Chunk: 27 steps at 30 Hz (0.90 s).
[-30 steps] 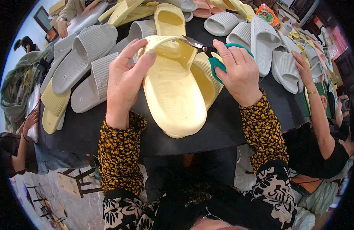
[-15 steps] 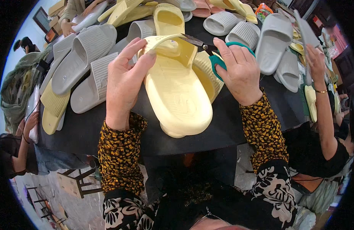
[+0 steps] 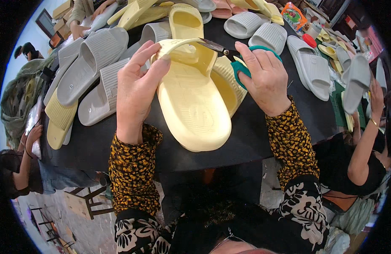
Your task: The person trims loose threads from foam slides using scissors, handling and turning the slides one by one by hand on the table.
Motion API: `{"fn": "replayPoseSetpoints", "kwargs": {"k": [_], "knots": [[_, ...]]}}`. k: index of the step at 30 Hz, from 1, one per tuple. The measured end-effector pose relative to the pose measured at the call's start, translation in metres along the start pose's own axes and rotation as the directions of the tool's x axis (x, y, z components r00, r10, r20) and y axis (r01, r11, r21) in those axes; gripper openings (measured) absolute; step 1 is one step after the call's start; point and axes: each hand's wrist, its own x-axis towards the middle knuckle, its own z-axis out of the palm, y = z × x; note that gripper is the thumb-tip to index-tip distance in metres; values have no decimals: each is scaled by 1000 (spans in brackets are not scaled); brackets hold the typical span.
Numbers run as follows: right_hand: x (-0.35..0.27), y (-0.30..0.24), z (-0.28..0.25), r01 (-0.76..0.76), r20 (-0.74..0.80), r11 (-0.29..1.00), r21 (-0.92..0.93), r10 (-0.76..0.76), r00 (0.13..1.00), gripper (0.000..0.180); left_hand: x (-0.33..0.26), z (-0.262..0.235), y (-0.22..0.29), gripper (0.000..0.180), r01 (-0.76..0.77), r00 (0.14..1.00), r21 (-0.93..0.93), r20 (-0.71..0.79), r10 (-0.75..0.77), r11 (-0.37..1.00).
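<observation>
With thumb and fingers, my left hand (image 3: pixel 140 84) grips the strap of a yellow slide sandal (image 3: pixel 197 110), whose sole faces up toward me with the heel end nearest. My right hand (image 3: pixel 265 74) is closed around scissors (image 3: pixel 218 47) with green-covered handles. Their blades reach left to the strap's edge at the sandal's toe end; whether they are cutting cannot be made out. Behind the held sandal, to its right, a second yellow slide (image 3: pixel 227 82) shows partly. Another yellow slide (image 3: pixel 187 25) lies just beyond the strap.
Grey slides (image 3: pixel 91 63) are heaped on the black table (image 3: pixel 267 135) at the left. More grey slides (image 3: pixel 309 67) lie at the right, near a red lid (image 3: pixel 309 40) and an orange packet (image 3: pixel 293 16). At the far right a co-worker's hand (image 3: pixel 376 95) holds a grey slide (image 3: pixel 357 82).
The held sandal has tilted and shifted slightly left; my hands stay almost in place. At the right, the co-worker's arm has moved outward, and a grey slide from the near pile has gone.
</observation>
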Motion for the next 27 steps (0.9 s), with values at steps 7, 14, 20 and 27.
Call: {"fn": "replayPoseSetpoints", "kwargs": {"k": [7, 14, 20, 27], "knots": [[1, -1, 1, 1, -10, 1000, 9, 0, 1000, 61, -1, 0, 2, 48, -12, 1000, 53, 8, 11, 999], [0, 0, 1, 42, -5, 999, 6, -42, 999, 62, -1, -1, 1, 47, -31, 1000, 49, -6, 31, 998], [-1, -3, -1, -2, 27, 1000, 12, 2, 1000, 61, -1, -3, 0, 49, -8, 1000, 34, -4, 8, 999], [0, -3, -1, -8, 16, 1000, 1, 8, 1000, 61, 0, -4, -2, 48, -5, 1000, 17, 2, 5, 1000]]}}
